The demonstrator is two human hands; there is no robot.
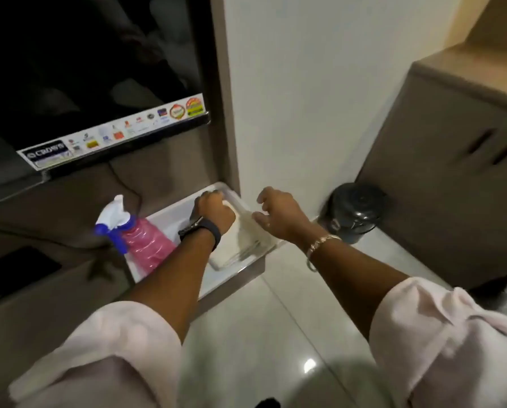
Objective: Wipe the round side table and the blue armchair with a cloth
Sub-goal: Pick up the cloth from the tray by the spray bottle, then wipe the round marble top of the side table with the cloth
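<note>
A pale folded cloth (240,245) lies in a white tray (169,216) on a low brown ledge. My left hand (215,213), with a dark wristband, rests closed on the far end of the cloth. My right hand (278,214), with a gold bracelet, pinches a raised edge of the same cloth between thumb and fingers. A pink spray bottle (146,245) with a blue and white trigger lies in the left part of the tray. The round side table and the blue armchair are out of view.
A dark television (93,83) with a sticker strip stands above the ledge at left. A white wall column (305,98) rises behind the tray. A small black bin (355,212) sits on the glossy tiled floor (261,334), beside a brown cabinet (452,187) at right.
</note>
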